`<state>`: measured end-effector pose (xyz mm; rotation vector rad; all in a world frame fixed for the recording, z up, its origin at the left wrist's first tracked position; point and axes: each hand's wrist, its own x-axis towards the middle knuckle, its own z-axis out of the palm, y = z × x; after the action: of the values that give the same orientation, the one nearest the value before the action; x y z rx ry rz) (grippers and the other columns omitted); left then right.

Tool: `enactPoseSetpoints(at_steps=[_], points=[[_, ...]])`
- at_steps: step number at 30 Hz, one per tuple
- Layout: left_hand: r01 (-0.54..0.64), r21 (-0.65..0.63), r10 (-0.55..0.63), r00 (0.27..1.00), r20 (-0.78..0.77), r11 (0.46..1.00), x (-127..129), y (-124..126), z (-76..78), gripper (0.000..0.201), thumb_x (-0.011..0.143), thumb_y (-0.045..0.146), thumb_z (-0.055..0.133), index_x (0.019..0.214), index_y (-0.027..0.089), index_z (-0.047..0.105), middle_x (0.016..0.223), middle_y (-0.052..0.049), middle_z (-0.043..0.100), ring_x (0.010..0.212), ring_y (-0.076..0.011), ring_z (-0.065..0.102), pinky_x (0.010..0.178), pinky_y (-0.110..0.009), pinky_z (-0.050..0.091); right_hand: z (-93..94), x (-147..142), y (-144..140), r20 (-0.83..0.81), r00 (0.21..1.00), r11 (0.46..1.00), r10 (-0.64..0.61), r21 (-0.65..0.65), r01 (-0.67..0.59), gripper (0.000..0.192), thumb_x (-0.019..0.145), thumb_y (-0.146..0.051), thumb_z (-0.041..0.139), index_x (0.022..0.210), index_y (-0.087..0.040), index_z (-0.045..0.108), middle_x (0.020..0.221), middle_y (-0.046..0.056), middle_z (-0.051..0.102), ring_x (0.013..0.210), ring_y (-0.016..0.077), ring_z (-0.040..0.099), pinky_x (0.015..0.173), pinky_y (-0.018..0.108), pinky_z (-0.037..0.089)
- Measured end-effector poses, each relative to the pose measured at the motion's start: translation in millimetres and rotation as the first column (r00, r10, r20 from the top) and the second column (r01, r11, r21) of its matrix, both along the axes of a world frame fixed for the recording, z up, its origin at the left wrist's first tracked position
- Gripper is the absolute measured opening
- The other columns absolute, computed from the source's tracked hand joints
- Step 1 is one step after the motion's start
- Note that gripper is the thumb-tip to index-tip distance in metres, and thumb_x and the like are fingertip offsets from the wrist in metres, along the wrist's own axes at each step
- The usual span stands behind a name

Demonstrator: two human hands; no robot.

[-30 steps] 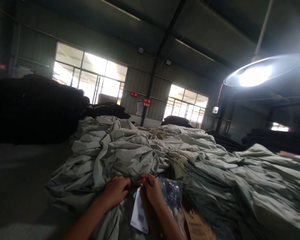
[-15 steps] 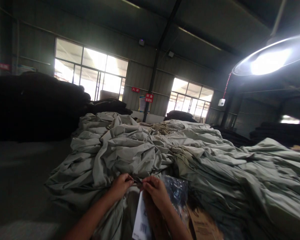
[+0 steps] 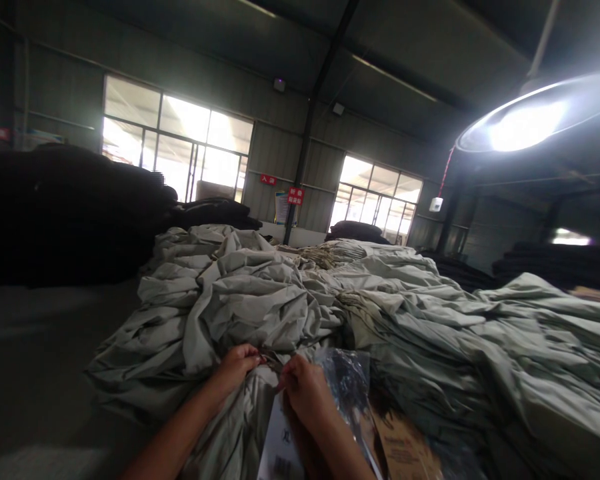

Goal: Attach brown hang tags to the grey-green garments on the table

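In front of me, my left hand (image 3: pixel 240 365) is closed in a pinch on the near edge of the grey-green fabric pile, at one end of a small dark strip (image 3: pixel 273 360). My right hand (image 3: pixel 303 390) pinches close to the strip's other end, its fingertips partly hidden by the hand's own back. Under the right hand lies a white printed sheet (image 3: pixel 280 447) with size letters and a barcode. Just right of that hand rests a clear plastic bag (image 3: pixel 347 373). Brown cardboard tags (image 3: pixel 405 447) with dark cords lie beyond the right forearm.
Heaped grey-green fabric (image 3: pixel 260 293) spreads ahead and to the right. A large dark pile (image 3: pixel 65 213) stands at the left beside the floor (image 3: pixel 40 373). At upper right hangs a bright lamp (image 3: pixel 530 123) with a pull switch (image 3: pixel 435 204) on a red cord.
My right hand has turned, its fingers curling down near the strip. My left hand stays about where it was, still pinching. The view has shifted slightly.
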<state>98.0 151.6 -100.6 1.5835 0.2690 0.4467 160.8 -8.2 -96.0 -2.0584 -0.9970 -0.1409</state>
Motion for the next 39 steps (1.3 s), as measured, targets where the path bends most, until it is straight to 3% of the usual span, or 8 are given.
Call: enactPoseSetpoints(at_steps=[9, 19, 22, 26, 31, 33, 36, 39], points=[[0.010, -0.037, -0.010, 1.000, -0.008, 0.999, -0.5, -0.8, 1.4, 0.011, 0.056, 0.025, 0.058, 0.063, 0.017, 0.057, 0.068, -0.001, 0.067, 0.074, -0.0187, 0.060, 0.073, -0.028, 0.041, -0.7, 0.4, 0.9, -0.087, 0.996, 1.000, -0.002, -0.029, -0.001, 0.026, 0.065, -0.001, 0.044, 0.077, -0.019, 0.059, 0.067, 0.004, 0.071, 0.066, 0.0180, 0.066, 0.063, 0.024, 0.043], [-0.101, 0.181, 0.096, 0.995, 0.038, 0.978, 7.2, -6.3, -10.6, 0.018, 0.051, 0.024, 0.065, 0.055, 0.018, 0.049, 0.059, 0.003, 0.059, 0.063, -0.0157, 0.055, 0.064, -0.026, 0.041, -20.7, -1.3, 9.6, 0.070, 0.998, 1.000, -0.001, -0.013, 0.002, 0.032, 0.070, -0.003, 0.043, 0.093, -0.017, 0.060, 0.074, 0.007, 0.069, 0.069, 0.0205, 0.064, 0.065, 0.027, 0.043], [-0.124, 0.270, 0.112, 0.992, 0.062, 0.955, 8.3, -6.6, -14.9, 0.017, 0.055, 0.024, 0.062, 0.056, 0.020, 0.046, 0.060, 0.002, 0.058, 0.065, -0.0164, 0.056, 0.064, -0.026, 0.041, -19.7, -1.3, 10.9, 0.044, 0.998, 0.998, -0.055, -0.018, 0.056, 0.025, 0.072, -0.006, 0.044, 0.084, -0.018, 0.062, 0.076, 0.008, 0.070, 0.074, 0.0214, 0.065, 0.066, 0.027, 0.043], [-0.175, 0.488, 0.183, 0.983, 0.032, 0.855, 4.3, -11.6, -11.4, 0.015, 0.064, 0.022, 0.057, 0.059, 0.020, 0.043, 0.061, 0.003, 0.055, 0.065, -0.0165, 0.055, 0.063, -0.026, 0.040, -18.0, -0.9, 11.5, -0.032, 0.997, 0.997, -0.077, 0.021, 0.077, 0.018, 0.076, -0.009, 0.044, 0.076, -0.019, 0.059, 0.072, 0.007, 0.069, 0.069, 0.0204, 0.064, 0.064, 0.027, 0.042], [-0.129, 0.883, 0.220, 0.975, 0.030, 0.451, -7.5, -25.9, 2.5, 0.018, 0.072, 0.005, 0.041, 0.074, 0.019, 0.052, 0.086, -0.003, 0.059, 0.086, -0.0175, 0.056, 0.078, -0.027, 0.038, -13.2, -7.7, 11.0, -0.017, 0.993, 0.988, -0.120, 0.094, 0.121, 0.015, 0.079, -0.014, 0.042, 0.080, -0.019, 0.056, 0.072, 0.007, 0.066, 0.070, 0.0218, 0.062, 0.065, 0.029, 0.041], [-0.059, 0.928, 0.245, 0.969, -0.036, 0.369, -11.4, -29.9, 5.6, 0.025, 0.076, 0.004, 0.036, 0.084, 0.020, 0.054, 0.098, -0.005, 0.059, 0.092, -0.0176, 0.056, 0.081, -0.027, 0.039, -9.4, -10.5, 10.5, 0.083, 0.986, 0.985, -0.144, 0.105, 0.135, 0.013, 0.077, -0.014, 0.046, 0.076, -0.020, 0.057, 0.077, 0.008, 0.065, 0.079, 0.0235, 0.059, 0.071, 0.031, 0.041], [-0.024, 0.922, 0.305, 0.947, -0.104, 0.387, -12.9, -30.4, 4.8, 0.031, 0.081, 0.007, 0.032, 0.094, 0.022, 0.055, 0.100, -0.005, 0.060, 0.090, -0.0173, 0.059, 0.077, -0.026, 0.040, -6.6, -10.0, 10.9, 0.160, 0.976, 0.980, -0.147, 0.155, 0.122, 0.013, 0.074, -0.012, 0.048, 0.074, -0.019, 0.059, 0.082, 0.008, 0.064, 0.085, 0.0240, 0.056, 0.077, 0.033, 0.040], [-0.097, 0.862, 0.263, 0.964, -0.044, 0.498, -10.0, -24.4, 2.6, 0.031, 0.076, 0.006, 0.036, 0.092, 0.020, 0.058, 0.094, -0.005, 0.063, 0.087, -0.0180, 0.060, 0.075, -0.026, 0.041, -10.3, -4.2, 12.7, 0.065, 0.994, 0.977, -0.086, 0.202, 0.071, 0.013, 0.073, -0.012, 0.048, 0.074, -0.019, 0.059, 0.077, 0.006, 0.064, 0.077, 0.0206, 0.058, 0.072, 0.029, 0.042]])
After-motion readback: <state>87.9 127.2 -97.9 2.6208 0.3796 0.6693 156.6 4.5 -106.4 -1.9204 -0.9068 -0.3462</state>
